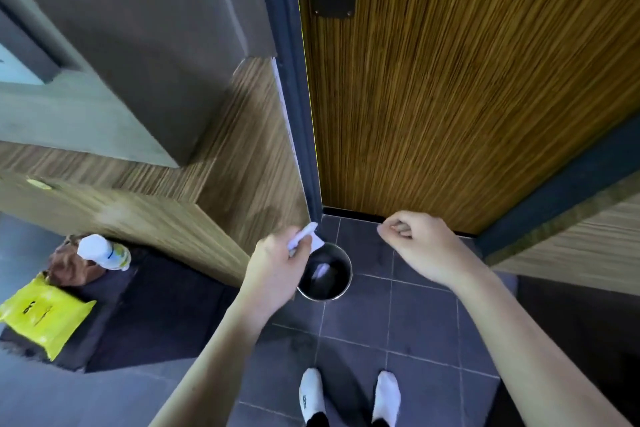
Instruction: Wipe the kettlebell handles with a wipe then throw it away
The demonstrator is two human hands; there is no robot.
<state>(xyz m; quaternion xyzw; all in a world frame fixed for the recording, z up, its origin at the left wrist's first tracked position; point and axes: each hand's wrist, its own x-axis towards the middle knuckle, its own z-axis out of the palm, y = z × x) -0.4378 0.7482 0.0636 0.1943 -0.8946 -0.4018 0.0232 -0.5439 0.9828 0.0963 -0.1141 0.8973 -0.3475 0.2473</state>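
Observation:
My left hand [277, 267] pinches a crumpled white wipe [308, 236] just above the left rim of a small round metal bin [341, 282] that stands on the dark tiled floor in the corner by the door. Something pale lies at the bottom of the bin. My right hand [419, 243] hovers to the right of the bin, fingers curled into a loose fist with nothing in it. No kettlebell is in view.
A wooden door [450, 97] rises straight ahead, a wood-panelled wall [225, 184] to its left. At the far left a dark bench [114, 315] carries a yellow wipe packet [41, 319], a white spray bottle [104, 251] and a brown bag [69, 267]. My white-socked feet [349, 395] stand below the bin.

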